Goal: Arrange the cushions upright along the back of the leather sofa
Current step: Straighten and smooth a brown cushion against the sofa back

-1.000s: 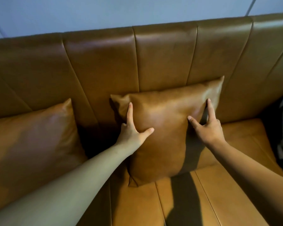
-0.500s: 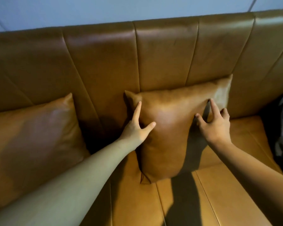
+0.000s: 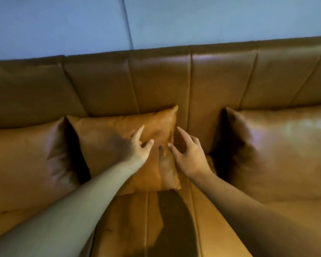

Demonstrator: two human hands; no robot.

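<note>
Cushions: three, tan leather, upright against the sofa back (image 3: 161, 80). Left cushion (image 3: 26, 160) cut off at frame edge; middle cushion (image 3: 115, 136) touches it; right cushion (image 3: 282, 149) stands apart, partly out of frame and blurred. Hands: two. Left hand (image 3: 137, 147) rests on the middle cushion, fingers spread, grip holding nothing. Right hand (image 3: 187, 154) at its right edge, fingers loosely splayed. Bare seat (image 3: 174, 229) in front.
</note>
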